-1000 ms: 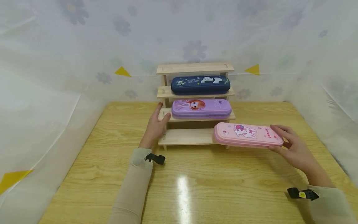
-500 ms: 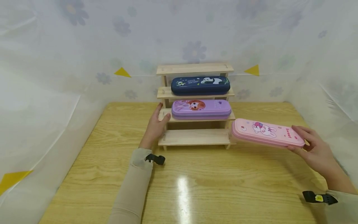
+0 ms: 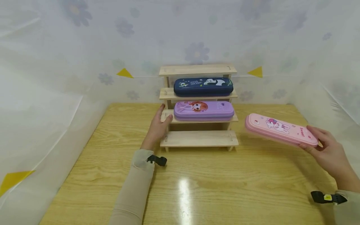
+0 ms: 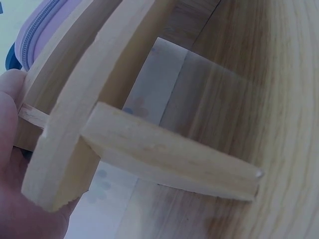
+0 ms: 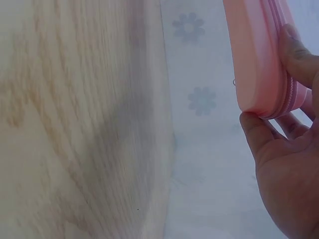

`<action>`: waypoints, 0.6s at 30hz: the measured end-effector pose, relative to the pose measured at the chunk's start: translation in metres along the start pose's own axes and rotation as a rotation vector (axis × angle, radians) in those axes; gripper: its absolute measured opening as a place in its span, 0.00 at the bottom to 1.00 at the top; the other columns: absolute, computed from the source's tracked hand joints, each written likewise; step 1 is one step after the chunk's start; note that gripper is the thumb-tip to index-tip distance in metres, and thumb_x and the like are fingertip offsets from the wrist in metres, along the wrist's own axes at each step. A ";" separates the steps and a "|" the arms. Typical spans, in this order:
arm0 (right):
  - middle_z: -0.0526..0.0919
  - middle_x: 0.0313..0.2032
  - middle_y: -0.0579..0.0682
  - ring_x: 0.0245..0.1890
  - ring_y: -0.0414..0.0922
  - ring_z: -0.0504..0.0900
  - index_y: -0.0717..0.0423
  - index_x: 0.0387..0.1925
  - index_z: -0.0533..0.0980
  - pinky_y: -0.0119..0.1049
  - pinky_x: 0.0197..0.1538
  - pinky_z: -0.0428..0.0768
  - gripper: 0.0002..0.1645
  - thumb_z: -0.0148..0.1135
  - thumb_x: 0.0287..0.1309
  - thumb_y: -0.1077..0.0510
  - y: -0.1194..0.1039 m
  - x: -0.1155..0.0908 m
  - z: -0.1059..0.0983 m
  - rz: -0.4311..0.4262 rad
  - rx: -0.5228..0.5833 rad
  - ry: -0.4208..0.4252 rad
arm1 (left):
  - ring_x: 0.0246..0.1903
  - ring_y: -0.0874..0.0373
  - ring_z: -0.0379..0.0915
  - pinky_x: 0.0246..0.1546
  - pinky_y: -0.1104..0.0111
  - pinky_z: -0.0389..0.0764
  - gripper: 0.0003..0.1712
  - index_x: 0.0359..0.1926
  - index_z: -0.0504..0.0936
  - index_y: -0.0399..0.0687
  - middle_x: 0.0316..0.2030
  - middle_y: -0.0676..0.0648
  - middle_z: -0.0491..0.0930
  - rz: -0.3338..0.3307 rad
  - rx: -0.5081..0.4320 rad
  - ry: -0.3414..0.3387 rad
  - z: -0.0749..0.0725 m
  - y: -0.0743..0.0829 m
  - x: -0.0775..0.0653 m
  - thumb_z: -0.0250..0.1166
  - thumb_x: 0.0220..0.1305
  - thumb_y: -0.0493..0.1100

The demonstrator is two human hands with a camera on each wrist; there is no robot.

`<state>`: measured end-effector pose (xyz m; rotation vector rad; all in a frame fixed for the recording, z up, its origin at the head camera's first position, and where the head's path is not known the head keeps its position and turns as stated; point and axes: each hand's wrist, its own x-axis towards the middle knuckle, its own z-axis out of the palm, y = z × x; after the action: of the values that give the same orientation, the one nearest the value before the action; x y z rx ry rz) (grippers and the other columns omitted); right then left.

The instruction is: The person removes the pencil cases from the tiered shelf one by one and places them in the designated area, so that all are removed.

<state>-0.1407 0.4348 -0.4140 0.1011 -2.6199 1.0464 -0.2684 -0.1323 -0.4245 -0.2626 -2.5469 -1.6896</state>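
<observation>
- Currently, pink pencil case (image 3: 281, 129) is in the air right of the wooden rack (image 3: 199, 139), over the tabletop (image 3: 225, 187); apart from both, lying slantwise with its free end farther back.
- Right hand (image 3: 330, 153) pinches the case at its right end only, thumb on the near edge, fingers round the far side.
- Left hand (image 3: 157, 128) holds the rack's left end around the second tier from the bottom, thumb in front, index finger behind; how hard it presses, cannot tell. Hands well apart.
- Handling, judged by eye: case looks light, probably a moulded shell, fairly stiff with slight give. Contents, if any, hidden. Not fragile by appearance; smooth lid may slip a little.
- End grip likely lets the long free end droop; a hold nearer mid-length, across both long sides, should balance better.
- Shape: long, rounded corners, domed lid, bunny print, red "Sweet" lettering. Zip (image 5: 290, 92) runs round the side, ridged under the thumb in the right wrist view.
- Rack: pale bare wood, four stepped planks, ends somewhat rough in the left wrist view. Matte, so probably good friction.
- Glossy purple case (image 3: 215, 109) sits on the second tier, navy panda case (image 3: 194, 89) on the third.
- Tabletop: yellowish wood grain, shiny, one bright glare streak.
</observation>
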 end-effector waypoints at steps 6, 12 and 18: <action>0.55 0.72 0.59 0.63 0.29 0.56 0.50 0.77 0.54 0.08 0.49 0.60 0.42 0.62 0.67 0.56 0.005 0.014 0.003 0.030 -0.048 -0.011 | 0.74 0.54 0.40 0.72 0.56 0.45 0.43 0.79 0.46 0.55 0.77 0.53 0.46 0.002 0.003 0.006 0.000 -0.002 0.000 0.55 0.73 0.59; 0.55 0.71 0.62 0.67 0.38 0.55 0.49 0.77 0.54 0.08 0.50 0.59 0.44 0.64 0.66 0.54 0.007 0.034 0.008 0.036 -0.029 -0.041 | 0.74 0.54 0.40 0.72 0.56 0.45 0.42 0.79 0.46 0.54 0.77 0.53 0.46 0.003 0.000 0.009 0.000 -0.001 -0.001 0.54 0.74 0.57; 0.52 0.71 0.65 0.69 0.57 0.54 0.51 0.77 0.53 0.08 0.50 0.59 0.46 0.64 0.65 0.52 0.009 0.050 0.019 0.065 0.002 -0.062 | 0.74 0.55 0.39 0.72 0.56 0.45 0.42 0.79 0.46 0.54 0.77 0.55 0.46 0.005 -0.013 0.002 0.001 -0.001 -0.002 0.54 0.74 0.58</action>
<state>-0.1950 0.4312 -0.4165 0.0502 -2.6943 1.0839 -0.2668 -0.1322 -0.4258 -0.2671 -2.5325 -1.7043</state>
